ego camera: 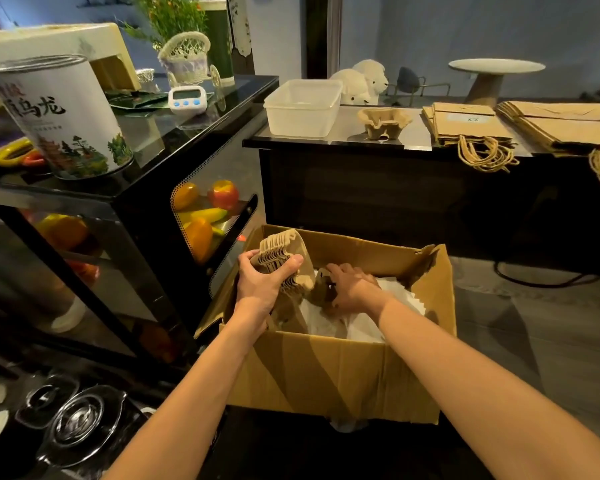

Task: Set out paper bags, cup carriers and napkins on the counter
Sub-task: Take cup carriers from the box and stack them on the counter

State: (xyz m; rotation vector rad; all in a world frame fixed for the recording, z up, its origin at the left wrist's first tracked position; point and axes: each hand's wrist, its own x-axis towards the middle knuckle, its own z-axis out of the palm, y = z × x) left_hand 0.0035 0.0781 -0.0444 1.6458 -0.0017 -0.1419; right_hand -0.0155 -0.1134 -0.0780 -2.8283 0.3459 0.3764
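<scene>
Both arms extended forward, left grip (267,284) clenched, right grip (352,289) palm-down.

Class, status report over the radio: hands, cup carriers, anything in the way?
Left hand grips stacked brown pulp cup carriers over open cardboard box. Right hand inside box, grip unclear. No obstruction seen.

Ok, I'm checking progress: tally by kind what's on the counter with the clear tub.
Paper bag piles: 2
Cup carriers: 1
Clear tubs: 1
Total: 4
</scene>
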